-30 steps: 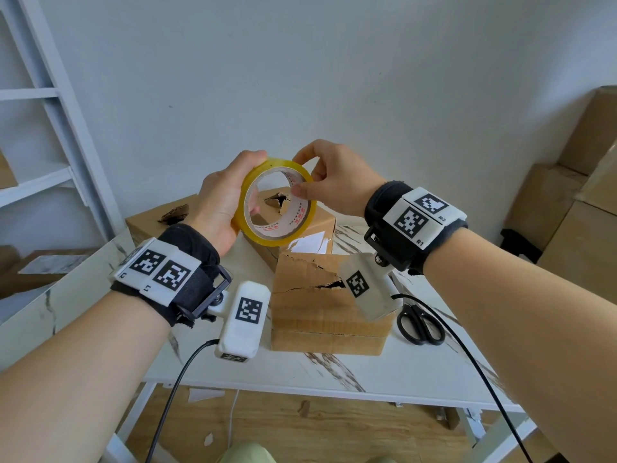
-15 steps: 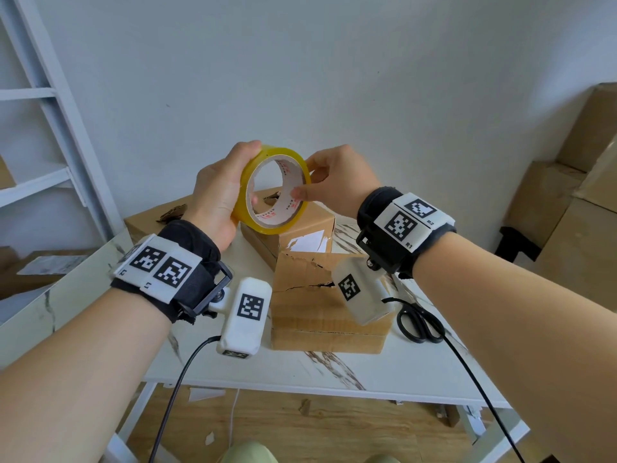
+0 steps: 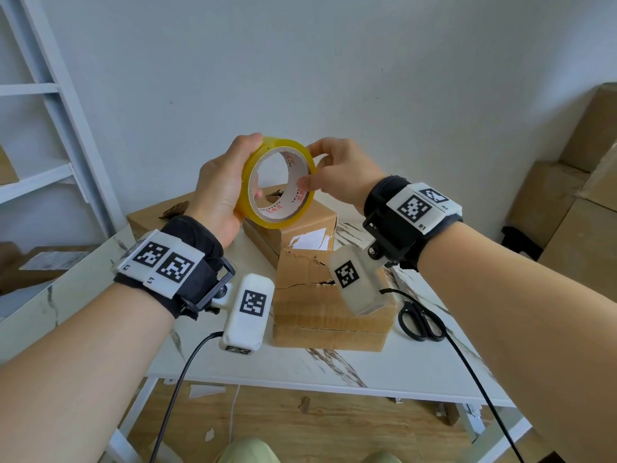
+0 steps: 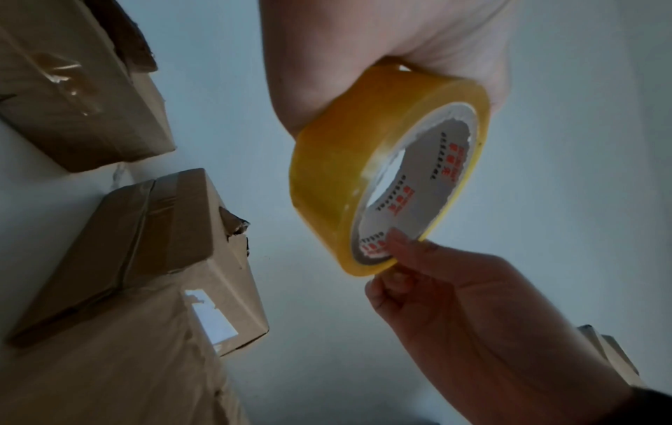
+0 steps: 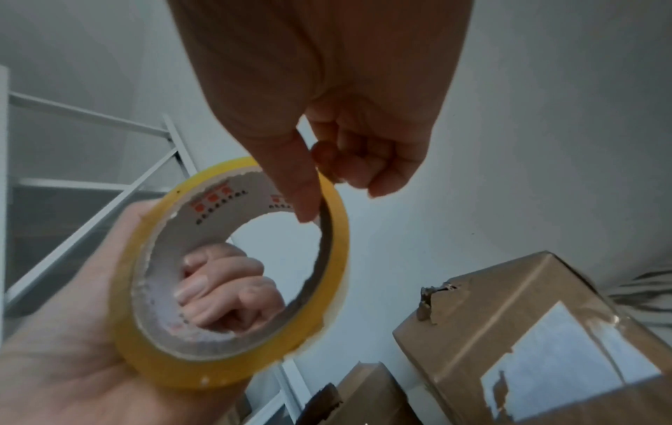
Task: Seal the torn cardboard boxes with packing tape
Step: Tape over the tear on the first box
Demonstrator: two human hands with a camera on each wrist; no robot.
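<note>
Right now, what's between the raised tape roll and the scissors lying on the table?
In the head view, the right hand and its banded wrist lie between the tape roll and the scissors; beneath them sits the torn cardboard box.

We see a tape roll (image 3: 277,182) of glossy, translucent yellow plastic film wound on a matt grey paper core printed in red and black. The boxes (image 3: 330,295) are matt brown corrugated cardboard with rough, frayed tears; one carries a torn white paper label (image 3: 309,241). The table (image 3: 300,365) has a smooth, marble-patterned white top. The scissors (image 3: 421,324) have black plastic handles.
</note>
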